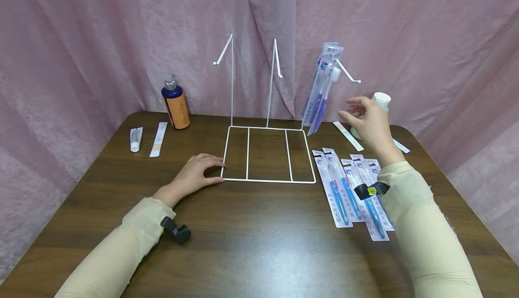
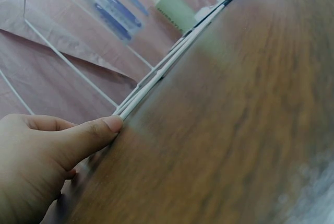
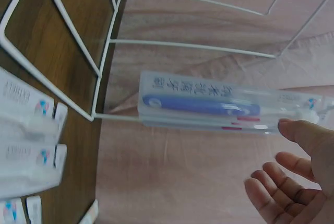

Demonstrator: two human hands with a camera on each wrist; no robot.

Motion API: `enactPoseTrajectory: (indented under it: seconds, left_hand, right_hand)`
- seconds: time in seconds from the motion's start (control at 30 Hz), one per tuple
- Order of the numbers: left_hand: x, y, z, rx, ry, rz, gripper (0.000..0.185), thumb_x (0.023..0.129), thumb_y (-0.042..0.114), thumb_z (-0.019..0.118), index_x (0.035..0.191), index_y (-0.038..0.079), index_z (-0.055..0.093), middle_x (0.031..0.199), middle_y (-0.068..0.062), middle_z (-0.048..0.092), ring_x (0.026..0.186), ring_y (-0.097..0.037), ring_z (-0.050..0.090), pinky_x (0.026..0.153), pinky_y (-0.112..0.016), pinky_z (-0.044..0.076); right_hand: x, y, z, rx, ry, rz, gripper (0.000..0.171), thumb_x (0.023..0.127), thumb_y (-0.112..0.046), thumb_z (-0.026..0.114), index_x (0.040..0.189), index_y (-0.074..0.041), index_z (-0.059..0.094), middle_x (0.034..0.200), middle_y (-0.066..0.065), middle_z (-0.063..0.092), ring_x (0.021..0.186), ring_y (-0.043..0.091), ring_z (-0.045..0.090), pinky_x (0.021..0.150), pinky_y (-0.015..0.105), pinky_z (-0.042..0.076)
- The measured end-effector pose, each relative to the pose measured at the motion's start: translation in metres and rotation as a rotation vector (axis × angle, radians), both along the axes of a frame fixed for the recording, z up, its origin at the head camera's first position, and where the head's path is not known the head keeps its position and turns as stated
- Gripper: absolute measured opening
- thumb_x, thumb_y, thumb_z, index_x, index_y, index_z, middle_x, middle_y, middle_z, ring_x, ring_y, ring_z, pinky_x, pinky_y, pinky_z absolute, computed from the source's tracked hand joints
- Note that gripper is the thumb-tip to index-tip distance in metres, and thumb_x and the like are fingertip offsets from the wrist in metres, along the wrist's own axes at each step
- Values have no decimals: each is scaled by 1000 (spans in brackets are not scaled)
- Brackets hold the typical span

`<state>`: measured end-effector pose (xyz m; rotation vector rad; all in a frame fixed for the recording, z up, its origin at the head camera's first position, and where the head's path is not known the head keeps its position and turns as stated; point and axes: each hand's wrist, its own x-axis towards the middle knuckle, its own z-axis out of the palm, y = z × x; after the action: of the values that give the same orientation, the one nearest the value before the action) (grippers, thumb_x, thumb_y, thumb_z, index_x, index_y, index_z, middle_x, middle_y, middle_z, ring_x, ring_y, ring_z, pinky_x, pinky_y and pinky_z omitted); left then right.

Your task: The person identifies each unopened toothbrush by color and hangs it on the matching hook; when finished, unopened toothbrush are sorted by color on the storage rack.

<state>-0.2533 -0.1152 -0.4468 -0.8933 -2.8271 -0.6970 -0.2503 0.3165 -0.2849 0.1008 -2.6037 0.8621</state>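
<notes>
A white wire display rack (image 1: pixel 269 155) stands mid-table with three upright hooks. Packaged toothbrushes (image 1: pixel 321 92) hang from its right hook (image 1: pixel 348 75); the same packs (image 3: pixel 219 109) show in the right wrist view. My right hand (image 1: pixel 366 120) hovers just right of them, fingers loosely spread (image 3: pixel 284 182), holding nothing. My left hand (image 1: pixel 194 174) lies flat on the table, its thumb tip (image 2: pixel 104 127) pressed against the rack's front left corner (image 2: pixel 130 106). Several more toothbrush packs (image 1: pixel 352 192) lie flat on the table right of the rack, partly under my right forearm.
An orange and blue bottle (image 1: pixel 175 104), a small tube (image 1: pixel 135 139) and a flat sachet (image 1: pixel 158 139) sit at the back left. A white-capped bottle (image 1: pixel 379 104) stands behind my right hand. Pink curtain (image 1: pixel 101 41) encloses the brown table (image 1: pixel 259 244).
</notes>
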Motion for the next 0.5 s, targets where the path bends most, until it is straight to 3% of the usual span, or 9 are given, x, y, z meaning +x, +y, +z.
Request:
enactPoseTrajectory:
  seconds: [0.17,0.27,0.4,0.5]
  left_hand:
    - [0,-1,1,1,-6,-2,46,81,41,75,119,16,68,133,-6,62,125,-30,50,106,-54,35]
    - [-1,-2,2,-3,-13,0,46,82,41,74,119,16,68,134,-5,61,126,-29,50,107,-53,34]
    - [-2,-1,0,-11,-18,4,46,83,41,73,120,16,67,135,-5,60,127,-29,49,108,-52,33]
    - [-1,-1,0,-5,-19,3,46,83,41,73,120,16,67,135,-5,60,127,-29,49,108,-52,34]
  right_hand:
    - [13,12,6,94,-30,11,43,90,-28,68,124,-4,59,109,21,66,94,30,62,72,26,41]
    - [21,20,8,133,-47,29,44,90,-31,67,124,-4,59,110,22,64,95,33,62,70,28,42]
    - [32,33,8,179,-50,53,42,89,-29,69,121,-3,61,104,20,65,80,11,60,64,17,39]
    - [40,43,5,204,-51,53,39,87,-25,71,117,-3,63,97,18,66,70,-7,49,62,15,36]
